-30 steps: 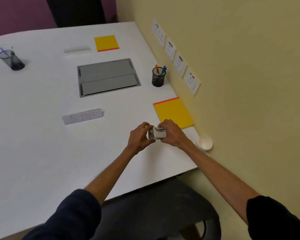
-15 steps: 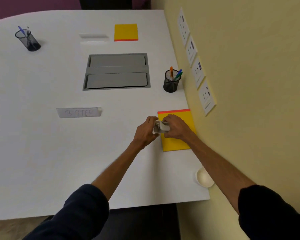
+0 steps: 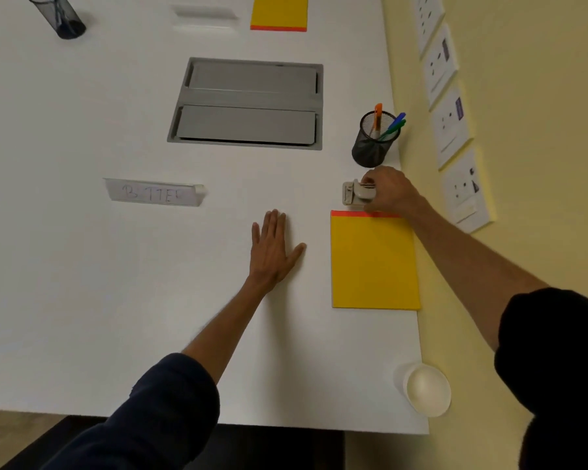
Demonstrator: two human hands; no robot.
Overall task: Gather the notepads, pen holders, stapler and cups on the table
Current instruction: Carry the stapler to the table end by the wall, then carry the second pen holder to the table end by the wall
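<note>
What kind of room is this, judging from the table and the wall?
Probably an office meeting room: a large white table with a built-in grey cable hatch, a name plate on it, and a row of wall sockets beside it.

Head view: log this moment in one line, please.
right hand: grip on small grey stapler | stapler: between black mesh pen holder and nearer yellow notepad | left hand: flat on white table

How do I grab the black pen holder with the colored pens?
Wrap fingers round the mesh side of the pen holder, coming from the side away from the wall. Pens stick out of its top, and the wall is close.
</note>
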